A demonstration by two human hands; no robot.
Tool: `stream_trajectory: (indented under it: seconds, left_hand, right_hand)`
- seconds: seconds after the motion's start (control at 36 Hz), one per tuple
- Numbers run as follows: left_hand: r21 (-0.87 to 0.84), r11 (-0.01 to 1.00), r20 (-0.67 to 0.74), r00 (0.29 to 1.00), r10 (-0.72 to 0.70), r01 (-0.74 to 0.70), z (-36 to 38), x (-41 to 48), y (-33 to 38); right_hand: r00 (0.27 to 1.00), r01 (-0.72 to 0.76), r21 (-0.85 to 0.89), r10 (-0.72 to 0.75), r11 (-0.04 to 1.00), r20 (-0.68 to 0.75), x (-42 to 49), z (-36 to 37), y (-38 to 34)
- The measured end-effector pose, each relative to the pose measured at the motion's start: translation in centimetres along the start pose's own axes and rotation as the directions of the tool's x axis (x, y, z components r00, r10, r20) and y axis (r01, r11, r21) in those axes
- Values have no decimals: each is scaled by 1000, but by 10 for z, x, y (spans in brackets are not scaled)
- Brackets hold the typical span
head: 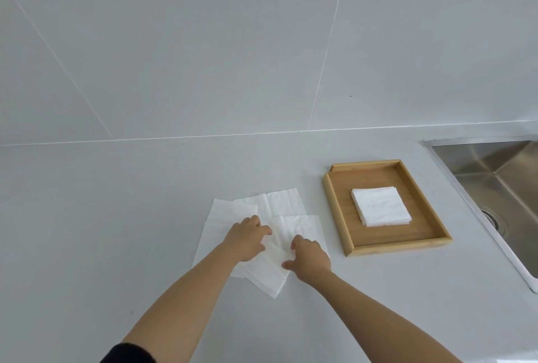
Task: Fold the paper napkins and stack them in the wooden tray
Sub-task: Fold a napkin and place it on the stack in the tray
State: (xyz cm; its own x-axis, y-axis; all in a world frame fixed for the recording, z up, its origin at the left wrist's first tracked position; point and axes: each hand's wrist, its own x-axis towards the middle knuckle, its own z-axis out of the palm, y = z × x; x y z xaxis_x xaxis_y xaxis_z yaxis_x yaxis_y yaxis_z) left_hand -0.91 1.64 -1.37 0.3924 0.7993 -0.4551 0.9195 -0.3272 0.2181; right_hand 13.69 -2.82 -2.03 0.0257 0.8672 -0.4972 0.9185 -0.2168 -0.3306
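Note:
Several white paper napkins lie overlapping on the grey counter. One unfolded napkin [279, 202] is at the back, another [212, 225] at the left. The nearest napkin [266, 274] lies at an angle under both hands. My left hand [247, 239] pinches its upper left part. My right hand [310, 257] grips its right edge with curled fingers. To the right stands the wooden tray [337, 211], with a small stack of folded napkins [380, 209] in its middle.
A steel sink [500, 176] is set into the counter at the far right, its rim close to the tray. A grey tiled wall [233, 42] rises behind the counter.

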Motion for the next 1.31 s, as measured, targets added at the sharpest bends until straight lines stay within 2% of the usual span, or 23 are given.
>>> stream_trajectory:
  seconds: [0.11,0.39,0.44,0.58,0.67,0.75,0.86,1.03,1.17,1.22,1.31]
  left_hand:
    - [-4,999,25,998,-53,53,7,5,2]
    - [173,981,26,995,-94,88,4,12,-3]
    - [123,989,41,995,-89,84,1,10,-4]
    - [-234,966,86,992,-89,107,-8,6,-16]
    - [-448,888,111,992,-57,101,-19,5,-26]
    - [-606,792,76,996,-38,77,-32,4,-29]
    - [-759,650,-9,998,-67,37,-46,8,-24]
    - [-903,429,-125,972,-198,-28,-55,22,2]
    - [-969,247,-75,973,-220,-18,-58,39,33]
    - [-974,225,-76,977,-198,-30,-59,47,48]
    - [-967,251,-96,982,-165,-52,-60,59,76]
  right_hand:
    - [999,-20,-23,21,1000,40,1,6,-1]
    - [994,-43,24,41,999,97,4,7,-5]
    - [995,-34,39,30,999,90,3,7,-4]
    - [999,-20,183,11,983,48,2,4,1]
    - [999,16,319,-26,947,26,3,-1,3]
    - [999,12,462,-32,887,35,4,-10,4]
    - [999,-36,705,-4,709,55,5,-23,5]
    - [999,-42,904,7,426,43,14,-49,19]
    - [997,1,942,73,335,-27,24,-79,46]
    - [994,25,948,95,318,-58,28,-93,62]
    - [990,45,938,113,344,-89,33,-112,89]
